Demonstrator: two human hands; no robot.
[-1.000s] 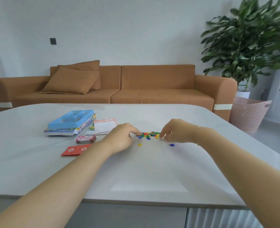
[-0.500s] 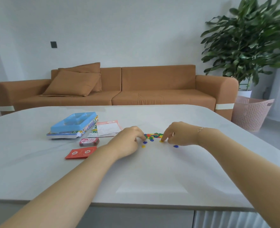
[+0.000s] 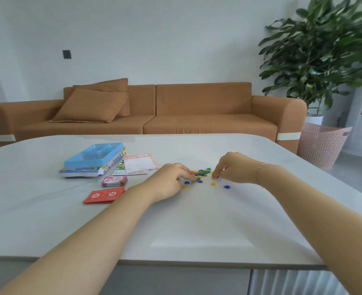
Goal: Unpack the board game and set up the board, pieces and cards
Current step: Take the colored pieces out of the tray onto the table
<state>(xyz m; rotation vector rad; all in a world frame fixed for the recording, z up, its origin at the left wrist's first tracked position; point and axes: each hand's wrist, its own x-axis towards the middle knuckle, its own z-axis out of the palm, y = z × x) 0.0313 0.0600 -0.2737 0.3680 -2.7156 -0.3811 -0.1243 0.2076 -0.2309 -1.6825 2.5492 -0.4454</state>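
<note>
A small pile of coloured plastic game pieces [image 3: 201, 172] lies mid-table, with a few blue and yellow ones [image 3: 213, 184] loose in front of it. My left hand [image 3: 169, 181] rests at the pile's left edge, fingers curled, thumb and forefinger meeting on a piece there. My right hand [image 3: 235, 169] is at the pile's right edge, its fingertips pinching a yellow piece [image 3: 214, 177] down at the tabletop. A blue plastic tray [image 3: 95, 155] sits on the game box [image 3: 109, 165] at the left. Printed sheets [image 3: 140, 165], a pink card deck [image 3: 114, 181] and a red card deck [image 3: 104, 195] lie nearby.
The white table [image 3: 197, 226] has a rounded far edge. Behind it stands an orange sofa [image 3: 175, 116] with cushions. A pink mesh basket [image 3: 322, 142] and a large potted plant [image 3: 324, 52] are at the right.
Both hands have kept picking at the pile and drawn slightly nearer to me. More blue and yellow pieces now lie separated in front of the pile.
</note>
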